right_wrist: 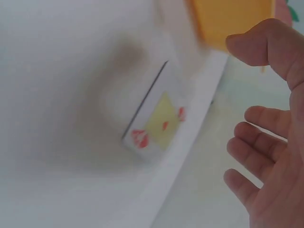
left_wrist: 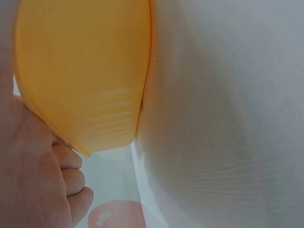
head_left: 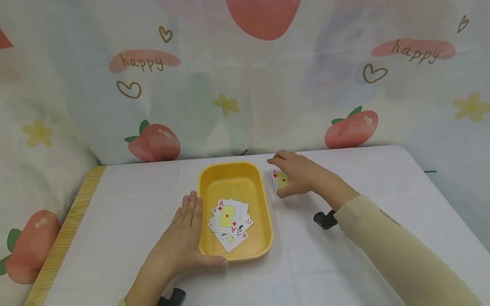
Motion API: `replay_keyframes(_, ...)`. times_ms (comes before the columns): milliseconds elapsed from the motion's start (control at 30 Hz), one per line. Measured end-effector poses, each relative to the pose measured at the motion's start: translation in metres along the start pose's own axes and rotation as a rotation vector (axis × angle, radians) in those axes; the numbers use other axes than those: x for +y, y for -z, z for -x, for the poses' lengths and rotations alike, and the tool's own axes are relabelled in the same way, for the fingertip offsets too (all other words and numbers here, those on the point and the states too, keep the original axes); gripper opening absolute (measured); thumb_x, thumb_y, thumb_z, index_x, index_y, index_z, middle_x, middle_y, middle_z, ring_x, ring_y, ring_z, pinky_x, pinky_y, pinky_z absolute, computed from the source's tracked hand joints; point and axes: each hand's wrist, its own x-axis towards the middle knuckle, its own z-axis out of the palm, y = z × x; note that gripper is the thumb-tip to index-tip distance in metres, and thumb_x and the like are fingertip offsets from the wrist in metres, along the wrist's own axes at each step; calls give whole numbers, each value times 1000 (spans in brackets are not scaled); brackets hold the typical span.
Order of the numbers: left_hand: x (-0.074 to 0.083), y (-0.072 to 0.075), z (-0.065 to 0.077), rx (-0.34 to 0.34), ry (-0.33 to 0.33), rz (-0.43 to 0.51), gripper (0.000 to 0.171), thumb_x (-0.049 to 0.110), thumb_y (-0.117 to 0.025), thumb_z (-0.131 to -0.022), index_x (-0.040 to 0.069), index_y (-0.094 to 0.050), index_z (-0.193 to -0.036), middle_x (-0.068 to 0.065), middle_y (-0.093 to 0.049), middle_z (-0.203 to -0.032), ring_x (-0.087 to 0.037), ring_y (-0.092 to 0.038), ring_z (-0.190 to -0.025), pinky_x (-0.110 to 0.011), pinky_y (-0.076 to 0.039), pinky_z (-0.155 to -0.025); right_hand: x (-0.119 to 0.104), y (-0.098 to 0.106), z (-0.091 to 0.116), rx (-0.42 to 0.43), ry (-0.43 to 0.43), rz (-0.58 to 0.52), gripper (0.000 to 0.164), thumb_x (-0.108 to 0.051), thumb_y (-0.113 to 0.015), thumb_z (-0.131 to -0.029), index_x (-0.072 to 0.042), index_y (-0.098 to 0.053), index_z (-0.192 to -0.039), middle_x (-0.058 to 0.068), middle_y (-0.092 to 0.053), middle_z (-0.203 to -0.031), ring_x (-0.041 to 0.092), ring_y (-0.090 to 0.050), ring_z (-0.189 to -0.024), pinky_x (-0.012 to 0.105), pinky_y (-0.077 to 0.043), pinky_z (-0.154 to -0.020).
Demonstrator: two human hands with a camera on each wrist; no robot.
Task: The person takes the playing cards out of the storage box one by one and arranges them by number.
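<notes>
A yellow plastic tray [head_left: 230, 171] stands on the white-covered table and holds a loose, fanned pile of playing cards [head_left: 229, 222], with an ace of diamonds on top. Along the tray's left rim lie the straight fingers of my left hand [head_left: 177, 244], the thumb at its near left corner. To the right of the tray, my right hand [head_left: 301, 172] is over an ace of hearts [head_left: 282, 180], partly hiding it from the head camera. In the right wrist view this card [right_wrist: 164, 118] lies face up, apart from the spread thumb and fingers, which hold nothing.
The white cloth [head_left: 116, 232] covers most of the tabletop, with a bare wooden strip [head_left: 52, 255] at the left edge. Behind the table hangs a curtain [head_left: 248, 84] printed with peaches and hearts. A black band piece [head_left: 324, 220] sits at each wrist.
</notes>
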Motion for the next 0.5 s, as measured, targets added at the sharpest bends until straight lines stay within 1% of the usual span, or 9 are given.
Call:
replay_keyframes(133,0,0,1,-5,1,1,141,89,-53,-48,1,-2,-146,-13,6,-153,-27,5,-140,-42,-13,-111,-20,8,4,44,57,-13,86,-49,-68,-68,-13,-37,-140,4,-38,-136,22,-43,-116,41,-41,-96)
replay_keyframes(233,0,0,1,-9,4,2,141,88,-54,-48,2,-2,-147,-13,6,-153,-26,5,-140,-43,-13,-112,-34,11,6,52,81,-30,90,-55,-67,-68,-14,-34,-141,3,-35,-139,21,-39,-121,41,-38,-99)
replay_keyframes(400,0,0,0,-11,3,2,141,89,-53,-48,2,-2,-147,-13,7,-153,-27,5,-140,-43,-14,-111,-56,9,8,36,99,-35,91,-57,-66,-67,-16,-34,-142,1,-33,-139,18,-37,-121,38,-38,-100)
replay_keyframes(500,-1,-1,0,-7,0,4,141,89,-52,-49,2,-1,-147,-13,7,-153,-27,5,-140,-43,-15,-111,-67,5,8,43,133,-19,91,-56,-66,-66,-14,-35,-140,0,-35,-138,16,-37,-119,35,-38,-99)
